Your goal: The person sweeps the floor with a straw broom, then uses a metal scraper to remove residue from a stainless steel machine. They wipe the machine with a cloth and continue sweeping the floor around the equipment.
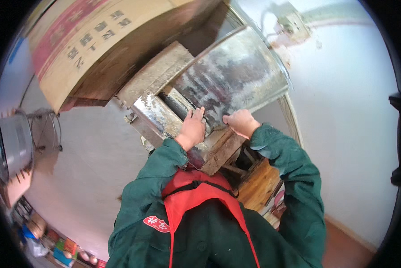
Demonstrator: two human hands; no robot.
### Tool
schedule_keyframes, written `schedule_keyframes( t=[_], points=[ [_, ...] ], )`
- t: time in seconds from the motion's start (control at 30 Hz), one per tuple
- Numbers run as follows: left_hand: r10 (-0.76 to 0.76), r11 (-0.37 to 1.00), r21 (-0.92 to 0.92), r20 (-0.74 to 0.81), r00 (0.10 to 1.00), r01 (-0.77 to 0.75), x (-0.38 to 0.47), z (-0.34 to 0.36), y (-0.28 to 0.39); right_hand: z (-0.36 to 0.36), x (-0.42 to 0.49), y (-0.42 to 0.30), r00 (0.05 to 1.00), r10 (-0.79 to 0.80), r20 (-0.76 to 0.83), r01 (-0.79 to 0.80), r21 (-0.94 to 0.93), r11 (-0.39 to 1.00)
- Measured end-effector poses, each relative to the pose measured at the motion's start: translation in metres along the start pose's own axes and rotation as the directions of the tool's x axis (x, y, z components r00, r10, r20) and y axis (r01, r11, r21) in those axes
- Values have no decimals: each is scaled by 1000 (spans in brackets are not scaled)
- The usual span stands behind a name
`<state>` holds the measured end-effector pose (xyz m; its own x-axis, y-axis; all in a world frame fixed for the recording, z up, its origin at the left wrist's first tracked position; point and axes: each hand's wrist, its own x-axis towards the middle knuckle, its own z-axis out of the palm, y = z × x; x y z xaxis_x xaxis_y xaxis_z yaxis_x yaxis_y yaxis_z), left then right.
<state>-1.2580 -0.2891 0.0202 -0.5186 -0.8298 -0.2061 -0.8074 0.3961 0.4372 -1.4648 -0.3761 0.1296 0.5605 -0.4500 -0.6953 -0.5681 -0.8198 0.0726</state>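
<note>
A worn metal-topped machine (pixel 227 73) stands before me, its plate blotched with dark and rusty marks. A narrow slot with a metal bar (pixel 177 97) beside it crosses the top near the left end. My left hand (pixel 192 128) lies on the near end of this bar, fingers stretched out over it. My right hand (pixel 241 122) is curled at the near edge of the plate, right of my left hand. Whether something thin is between its fingers is hidden. Below both hands runs a dusty brown ledge (pixel 222 150).
A large cardboard box (pixel 76 50) with printed writing rises behind the machine. White wall (pixel 348 110) borders the right side. At the far left is a round metal vessel (pixel 14 144) by a wire stand (pixel 46 129). A wooden board (pixel 259 184) lies below right.
</note>
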Motion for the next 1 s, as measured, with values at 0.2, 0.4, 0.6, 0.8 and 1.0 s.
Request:
schedule_keyframes(
  t=[0.2, 0.4, 0.6, 0.8, 1.0],
  points=[
    [-63, 995, 77, -94, 994, 70, -7, 28, -8, -59, 24, 29, 988, 59, 144, -67, 48, 997],
    [-37, 997, 68, 38, 999, 34, -7, 1, 0, -34, 46, -23, 966, -38, 255, 19, 76, 997],
    [113, 970, -187, -218, 969, -155, -31, 10, -3, -65, 61, 0, 987, -12, 160, -1, 81, 997],
    [136, 846, -391, -498, 856, -362, -75, 2, -2, -44, 102, -26, 984, -69, 167, 46, 136, 990],
    [76, 818, -410, -617, 783, -403, -77, 11, 3, -65, 109, -23, 995, -41, 91, 26, 157, 987]
  ],
)
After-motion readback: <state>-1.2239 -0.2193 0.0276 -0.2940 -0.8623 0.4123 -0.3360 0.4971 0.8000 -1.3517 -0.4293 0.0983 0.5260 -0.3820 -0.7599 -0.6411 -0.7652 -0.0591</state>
